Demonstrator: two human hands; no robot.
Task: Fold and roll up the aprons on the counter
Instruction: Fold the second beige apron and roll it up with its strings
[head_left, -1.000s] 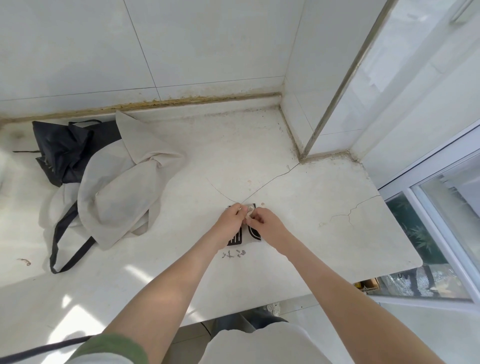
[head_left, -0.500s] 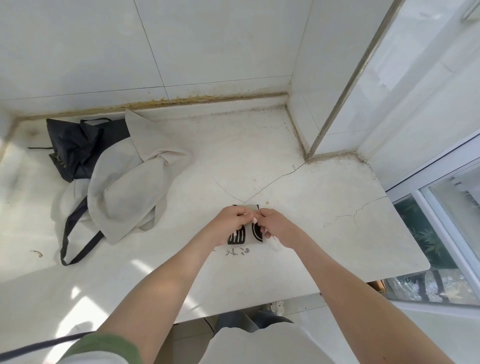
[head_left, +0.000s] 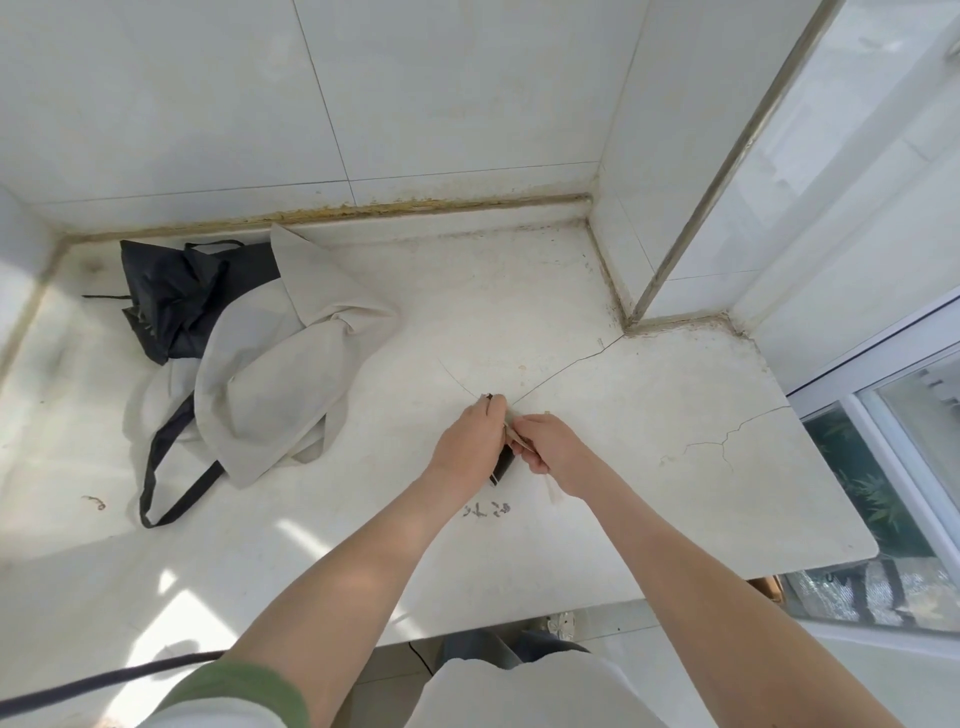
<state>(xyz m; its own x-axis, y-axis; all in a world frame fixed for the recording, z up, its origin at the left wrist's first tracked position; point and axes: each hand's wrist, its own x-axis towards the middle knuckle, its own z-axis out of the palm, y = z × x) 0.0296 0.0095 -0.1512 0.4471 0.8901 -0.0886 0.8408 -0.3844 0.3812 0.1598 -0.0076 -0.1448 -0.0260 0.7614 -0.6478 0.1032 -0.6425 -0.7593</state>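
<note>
Head view: I see the left hand (head_left: 470, 447) and right hand (head_left: 553, 452) meeting mid-desk (head_left: 649, 415), fingers of both pinched on a small bundle (head_left: 502, 464). The beige apron (head_left: 270, 384) lies heaped well left, overlapping the black apron (head_left: 176, 296).

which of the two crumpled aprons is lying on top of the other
The crumpled beige cloth apron: its edge drapes over the crumpled black fabric apron, which lies partly underneath and behind it.
</note>
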